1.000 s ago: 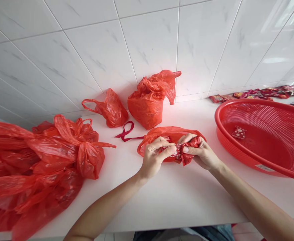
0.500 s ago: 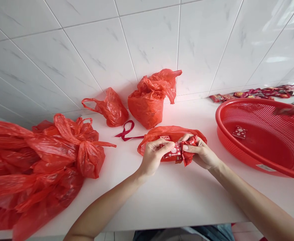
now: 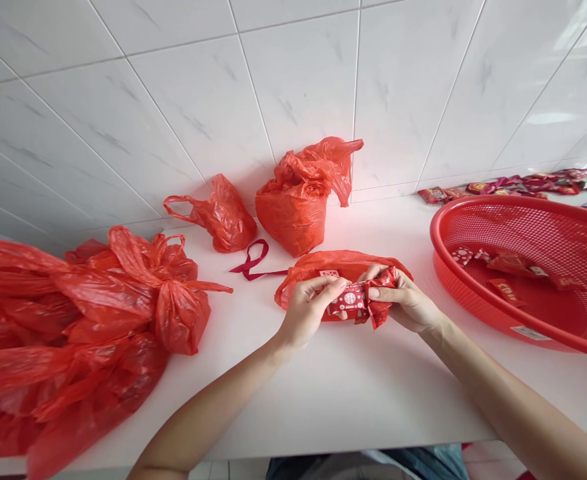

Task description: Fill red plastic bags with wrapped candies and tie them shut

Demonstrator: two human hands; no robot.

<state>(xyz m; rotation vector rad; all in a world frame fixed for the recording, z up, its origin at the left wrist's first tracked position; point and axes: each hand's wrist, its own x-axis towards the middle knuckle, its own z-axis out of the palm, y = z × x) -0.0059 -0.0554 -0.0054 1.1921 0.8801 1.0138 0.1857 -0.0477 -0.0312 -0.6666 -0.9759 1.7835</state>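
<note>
Between the thumb and fingers of my left hand (image 3: 306,307) is one end of a small red packet (image 3: 351,299) with a round white print. My right hand (image 3: 407,300) is closed on crumpled red wrapped packets (image 3: 382,300), which touch the other end of the printed one. Both hands are just above the mouth of an open red plastic bag (image 3: 346,258) lying on the white table. Inside that bag a packet with a white label (image 3: 329,274) shows; the rest of its contents is hidden by my hands.
To the right stands a red mesh basket (image 3: 441,260) with several packets (image 3: 516,265) in it. Behind it, a row of small packets (image 3: 523,183) lies along the tiled wall. Two red bags, a smaller bag (image 3: 228,217) and a fuller bag (image 3: 296,213), a dark red ribbon (image 3: 256,260), and a heap of bags (image 3: 98,313) occupy the left.
Several more packets now lie in the basket, and another person's hand has left it at the right edge. My hands have barely shifted, still holding the packets.
</note>
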